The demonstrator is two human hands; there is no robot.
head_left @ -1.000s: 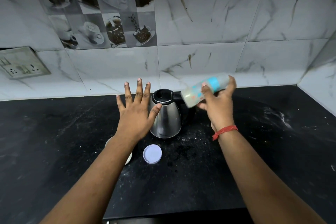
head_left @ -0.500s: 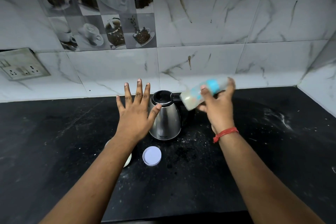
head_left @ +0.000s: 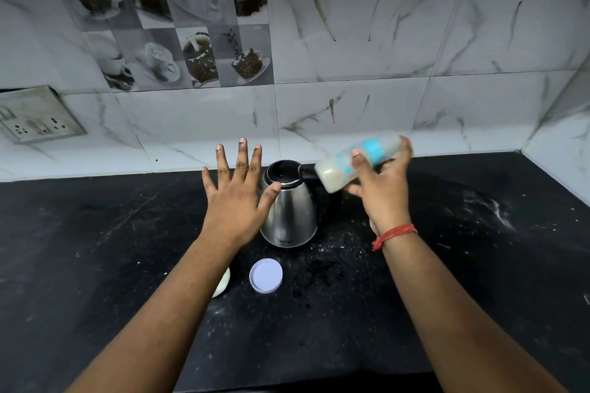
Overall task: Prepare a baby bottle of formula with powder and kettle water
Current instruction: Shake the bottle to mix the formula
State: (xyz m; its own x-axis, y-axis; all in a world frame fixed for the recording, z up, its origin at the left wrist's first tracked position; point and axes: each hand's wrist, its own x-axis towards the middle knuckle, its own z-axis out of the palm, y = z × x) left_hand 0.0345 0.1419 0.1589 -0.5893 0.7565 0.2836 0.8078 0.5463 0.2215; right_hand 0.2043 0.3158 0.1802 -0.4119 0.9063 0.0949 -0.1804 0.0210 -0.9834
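Nearest on the black desk (head_left: 95, 281), a round white cap (head_left: 266, 275) lies flat with its hollow side up, and just left of it a pale rounded thing (head_left: 222, 284) peeps out from under the left forearm; too much of it is hidden to say what it is. Farther back stands the steel kettle (head_left: 289, 210), lid down, its black handle turned to the right. The left hand (head_left: 234, 198) hangs above the desk just left of the kettle, fingers straight and spread, holding nothing, the thumb tip close against the kettle's shoulder. Right of the kettle, raised off the desk, the right hand (head_left: 384, 188) has its grip wrapped round the middle of the baby bottle (head_left: 357, 163), which lies tilted almost on its side and is blurred, so it is probably being shaken. Milky liquid fills the end toward the kettle. My judgement is that the bottle is light, stiff plastic, smooth and likely slick if wet or dusted with the powder scattered on the desk. A full wrap round the printed mid-body suits it best, with the cap end kept tight, since a loose top would spill. Behind it all rises the marbled tile wall (head_left: 351, 41), with a socket plate (head_left: 35, 118) at far left.
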